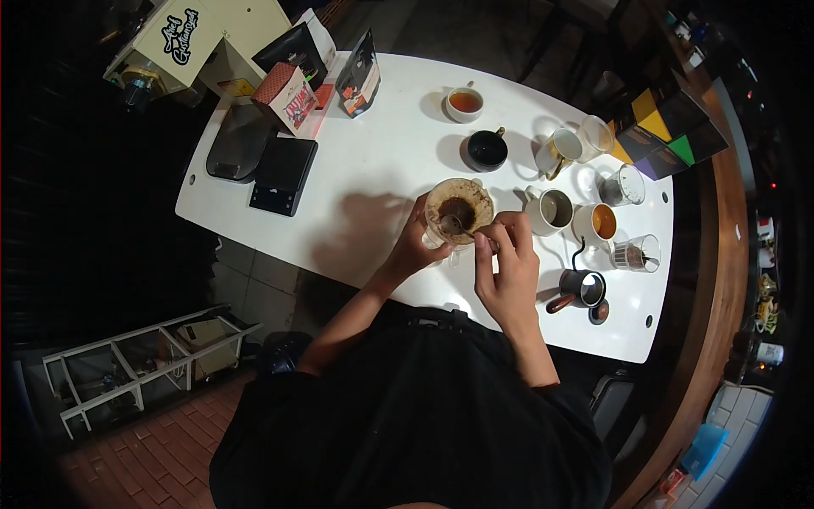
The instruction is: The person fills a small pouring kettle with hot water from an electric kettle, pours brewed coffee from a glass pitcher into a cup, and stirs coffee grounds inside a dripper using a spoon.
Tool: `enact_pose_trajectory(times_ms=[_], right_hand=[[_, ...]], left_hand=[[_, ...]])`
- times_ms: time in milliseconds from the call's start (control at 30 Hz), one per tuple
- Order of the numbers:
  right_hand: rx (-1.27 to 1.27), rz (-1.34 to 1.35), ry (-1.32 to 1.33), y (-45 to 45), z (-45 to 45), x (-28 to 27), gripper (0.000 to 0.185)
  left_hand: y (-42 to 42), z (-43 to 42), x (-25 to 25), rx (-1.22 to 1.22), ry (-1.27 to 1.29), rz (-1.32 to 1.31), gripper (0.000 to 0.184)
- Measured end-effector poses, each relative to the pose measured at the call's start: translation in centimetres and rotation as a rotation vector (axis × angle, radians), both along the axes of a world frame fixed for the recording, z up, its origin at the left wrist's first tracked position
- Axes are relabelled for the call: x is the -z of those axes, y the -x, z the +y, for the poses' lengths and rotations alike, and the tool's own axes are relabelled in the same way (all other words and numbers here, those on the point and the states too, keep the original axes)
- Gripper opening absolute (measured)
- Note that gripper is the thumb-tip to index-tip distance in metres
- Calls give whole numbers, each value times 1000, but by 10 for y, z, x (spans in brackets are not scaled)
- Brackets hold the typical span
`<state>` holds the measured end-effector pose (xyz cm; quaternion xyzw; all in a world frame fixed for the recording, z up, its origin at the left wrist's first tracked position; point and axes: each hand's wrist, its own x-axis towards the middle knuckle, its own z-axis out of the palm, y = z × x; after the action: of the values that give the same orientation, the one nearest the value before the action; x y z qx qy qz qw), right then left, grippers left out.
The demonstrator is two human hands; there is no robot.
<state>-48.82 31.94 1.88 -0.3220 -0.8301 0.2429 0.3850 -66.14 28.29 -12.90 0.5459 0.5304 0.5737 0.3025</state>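
A coffee dripper (435, 232) holds a paper filter (479, 197) with dark wet coffee grounds (460, 209) in it. My left hand (414, 244) wraps round the dripper's left side, fingers closed on it. In my right hand (509, 270) a spoon (453, 225) is pinched, its bowl down in the grounds and its handle partly covered by my fingers. What stands beneath the dripper is mostly hidden, though clear glass shows below it. A black cup (487, 151) sits just beyond the dripper, and a light mug (551, 210) is to the right of my right hand.
On the white table (356, 161) stand a cup of amber drink (465, 103), several mugs and glasses at right, and a small gooseneck kettle (583, 288). At left lie a black scale (285, 176), a red box (288, 99) and coffee bags (359, 78), with a cream machine (174, 42) behind.
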Motion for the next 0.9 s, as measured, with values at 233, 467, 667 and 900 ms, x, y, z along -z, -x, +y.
enact_pose_trajectory(times_ms=[233,467,667,900], right_hand=[[24,25,-29,0,2,-1,6],[14,49,-39,14,8,3,7],[-27,71,-62,15,0,-7,9],[-23,16,-72,12,-3,-11,7]], left_hand=[[2,0,4,-10,3,56,78],[1,2,3,17,32,10,80],[-2,1,-5,99,20,-217,80],[0,1,4,38,-20,-79,76]])
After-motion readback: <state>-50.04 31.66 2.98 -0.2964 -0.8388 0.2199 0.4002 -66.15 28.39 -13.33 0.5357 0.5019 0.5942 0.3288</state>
